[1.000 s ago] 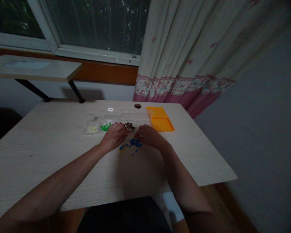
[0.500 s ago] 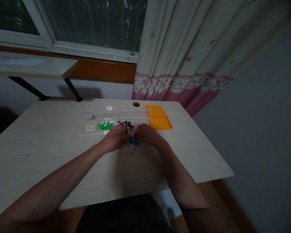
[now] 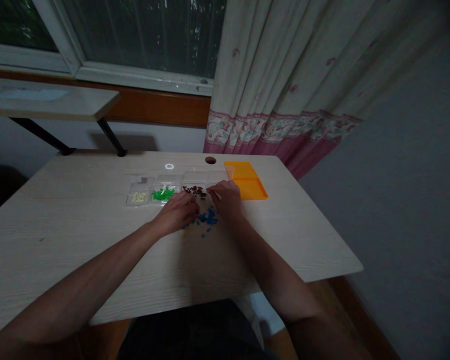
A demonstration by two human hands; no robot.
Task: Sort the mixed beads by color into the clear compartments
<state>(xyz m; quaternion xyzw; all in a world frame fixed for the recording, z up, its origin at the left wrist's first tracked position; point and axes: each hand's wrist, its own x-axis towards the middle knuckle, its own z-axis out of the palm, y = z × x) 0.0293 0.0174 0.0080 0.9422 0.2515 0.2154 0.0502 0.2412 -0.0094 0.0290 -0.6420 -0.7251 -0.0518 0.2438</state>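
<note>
From my remote seat I see small blue pieces (image 3: 210,217) on the desk (image 3: 78,215) between left hand (image 3: 177,212), fingers curled, and right hand (image 3: 227,196), fingertips close, any pinch untellable; likely light, stiff, best gripped by edges.

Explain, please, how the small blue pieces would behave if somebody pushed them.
The blue pieces would probably scatter, since they lie loose on the table. Each is likely light, being tiny beside the left hand.
</note>
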